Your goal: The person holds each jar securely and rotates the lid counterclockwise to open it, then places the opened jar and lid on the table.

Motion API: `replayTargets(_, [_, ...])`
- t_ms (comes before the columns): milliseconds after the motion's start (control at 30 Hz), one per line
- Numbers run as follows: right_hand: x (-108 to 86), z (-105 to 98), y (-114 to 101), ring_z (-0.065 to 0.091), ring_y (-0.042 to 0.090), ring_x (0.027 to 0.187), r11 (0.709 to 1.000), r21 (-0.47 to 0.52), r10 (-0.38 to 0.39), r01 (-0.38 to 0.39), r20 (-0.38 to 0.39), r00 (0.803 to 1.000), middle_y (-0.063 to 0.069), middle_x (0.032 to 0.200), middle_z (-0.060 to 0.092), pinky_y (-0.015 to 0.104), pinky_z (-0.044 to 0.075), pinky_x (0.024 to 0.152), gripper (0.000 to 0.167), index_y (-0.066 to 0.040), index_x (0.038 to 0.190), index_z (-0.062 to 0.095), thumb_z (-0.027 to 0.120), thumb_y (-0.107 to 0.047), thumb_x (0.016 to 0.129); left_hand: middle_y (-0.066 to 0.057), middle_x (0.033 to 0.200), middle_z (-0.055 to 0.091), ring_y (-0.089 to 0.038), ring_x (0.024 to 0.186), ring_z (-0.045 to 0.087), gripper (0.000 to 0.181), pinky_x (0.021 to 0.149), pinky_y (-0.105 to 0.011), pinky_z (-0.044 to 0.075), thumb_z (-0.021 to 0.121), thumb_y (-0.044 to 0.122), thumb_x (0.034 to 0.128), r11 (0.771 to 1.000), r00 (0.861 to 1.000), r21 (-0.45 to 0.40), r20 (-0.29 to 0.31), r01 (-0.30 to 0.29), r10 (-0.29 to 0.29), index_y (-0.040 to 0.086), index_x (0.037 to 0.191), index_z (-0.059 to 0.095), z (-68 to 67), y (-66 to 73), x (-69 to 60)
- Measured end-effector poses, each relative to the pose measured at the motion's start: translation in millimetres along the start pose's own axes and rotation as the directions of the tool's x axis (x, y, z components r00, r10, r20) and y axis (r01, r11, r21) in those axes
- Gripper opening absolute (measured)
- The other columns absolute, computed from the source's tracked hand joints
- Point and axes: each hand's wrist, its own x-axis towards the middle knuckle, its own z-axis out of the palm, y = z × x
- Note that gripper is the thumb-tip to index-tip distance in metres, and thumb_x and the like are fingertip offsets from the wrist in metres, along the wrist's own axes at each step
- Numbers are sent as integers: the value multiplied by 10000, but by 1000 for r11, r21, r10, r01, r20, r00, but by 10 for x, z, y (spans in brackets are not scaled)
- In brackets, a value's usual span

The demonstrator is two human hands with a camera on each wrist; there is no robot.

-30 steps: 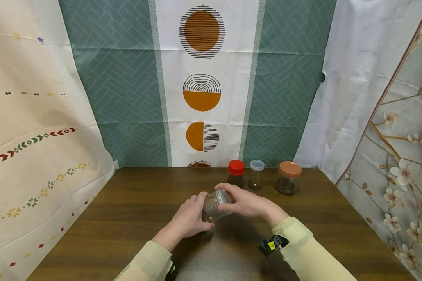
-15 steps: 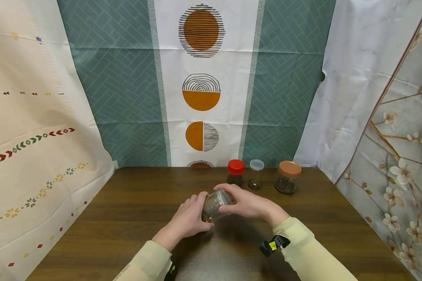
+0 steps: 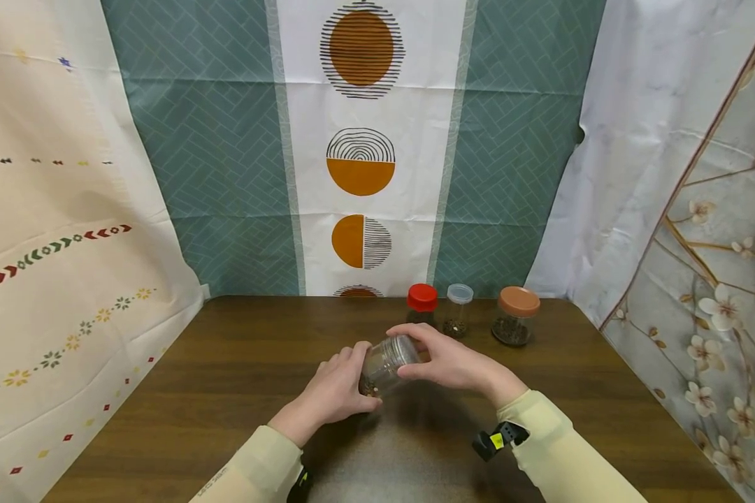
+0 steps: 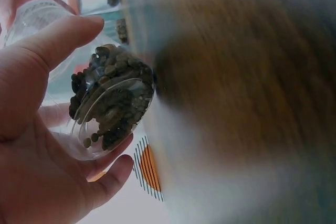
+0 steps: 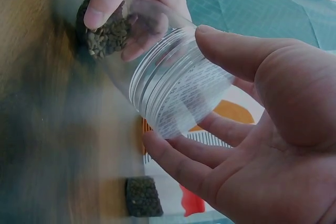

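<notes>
A clear jar [image 3: 377, 369] is tilted over the middle of the table, its lid end up to the right. My left hand [image 3: 332, 392] grips the jar's lower body, thumb on the near side. Small brown pebble-like pieces [image 4: 118, 80] lie at the bottom of the jar in the left wrist view. My right hand [image 3: 449, 360] holds the clear ridged lid [image 5: 184, 95] between thumb and fingers; printed text shows on the lid. Whether the lid is loose on the jar I cannot tell.
At the back right of the brown table [image 3: 239, 363] stand a red-lidded jar [image 3: 422, 299], a narrow jar with a pale lid [image 3: 458, 311] and a wider jar with an orange-brown lid [image 3: 514, 318]. Dark pieces fill their lower parts. Patterned cloths hang behind and at both sides.
My right hand and wrist have shifted slightly to the right, and the left forearm slightly to the left. The jar stays tilted between both hands; the head view has moved a little.
</notes>
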Motion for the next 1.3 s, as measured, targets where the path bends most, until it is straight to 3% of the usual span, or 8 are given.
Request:
replayTargets(300, [7,-28,14,572,303,1278,1000,-26,-13,12,-17,1000,88,1530,498,588,515,1076,664,-287,1611,529,830,-297,1020,-117,1222,630,-288,1073,620,956,962,-611,494,1003,450,805,996,1000,-81,7,27,-26,49,1494,477,-30,-84,-8])
replayTargets(600, [32,-24,26,578,269,1264,998,-58,1,-2,-17,1000,66,1531,495,483,537,1037,680,-288,1617,521,834,-322,1014,-162,1265,511,-294,939,656,978,881,-526,570,988,509,807,987,996,-133,22,86,-84,54,1508,481,-36,-127,-19])
replayTargets(867, [89,-60,40,564,259,1233,993,-116,-19,16,-24,1000,56,1547,504,477,513,1008,679,-276,1617,526,833,-346,1014,-168,1294,572,-329,996,680,986,928,-556,573,985,513,804,986,994,-126,-12,110,-112,31,1500,480,-113,-212,7])
replayTargets(1033, [133,-61,23,561,289,1236,991,-133,-20,15,-36,999,76,1540,505,517,504,1018,667,-273,1605,540,836,-334,1010,-75,1164,674,-264,983,664,916,897,-525,567,1003,485,791,987,993,-128,-65,94,-103,56,1432,508,-193,-292,9])
replayTargets(1133, [175,-47,4,571,282,1235,987,-158,-12,5,-43,999,80,1521,514,519,516,1023,658,-272,1598,546,835,-322,1009,-38,1094,704,-249,951,662,911,887,-523,561,999,491,795,987,989,-113,-75,118,-127,60,1431,511,-240,-350,5])
replayTargets(1300, [220,-3,0,614,264,1210,972,-232,13,-28,-66,998,91,1533,519,532,530,1030,654,-251,1595,558,832,-323,1006,-81,1127,732,-271,914,697,927,883,-542,558,999,491,794,985,982,-84,-109,149,-157,35,1425,497,-269,-433,-3])
